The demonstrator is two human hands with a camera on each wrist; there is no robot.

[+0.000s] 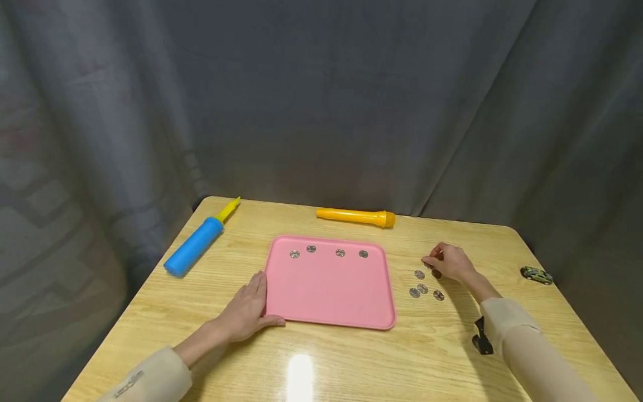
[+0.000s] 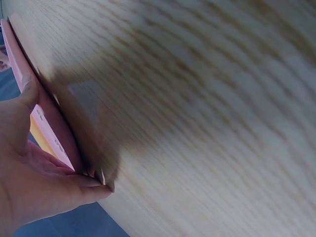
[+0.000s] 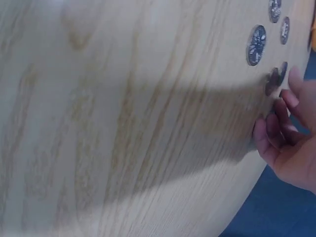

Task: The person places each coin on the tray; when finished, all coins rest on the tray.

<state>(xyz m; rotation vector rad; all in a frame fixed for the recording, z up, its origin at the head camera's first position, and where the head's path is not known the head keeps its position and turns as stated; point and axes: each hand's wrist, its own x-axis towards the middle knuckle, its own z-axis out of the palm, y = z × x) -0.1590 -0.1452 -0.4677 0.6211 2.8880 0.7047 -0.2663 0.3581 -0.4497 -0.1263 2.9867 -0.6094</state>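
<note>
My left hand (image 1: 247, 310) rests at the near left corner of a pink tray (image 1: 329, 304), its fingers straight along the left side and the thumb along the front rim. In the left wrist view the same hand (image 2: 29, 163) spans that corner. Over a loose group of silver coins on the table, my right hand (image 1: 452, 262) bends down with thumb and fingertips at the farthest coin (image 1: 428, 266), partly covered by them. The right wrist view has this hand (image 3: 291, 133) at the right edge, a shadowed coin (image 3: 272, 82) close by. Several coins (image 1: 340, 253) lie along the tray's far side.
A blue pump (image 1: 195, 247) with a yellow nozzle lies at the table's left. Behind the tray is a yellow-orange toy microphone (image 1: 354, 216). A green toy car (image 1: 536, 275) sits near the right edge. Grey curtains (image 1: 321, 100) hang behind the wooden table (image 1: 361, 363).
</note>
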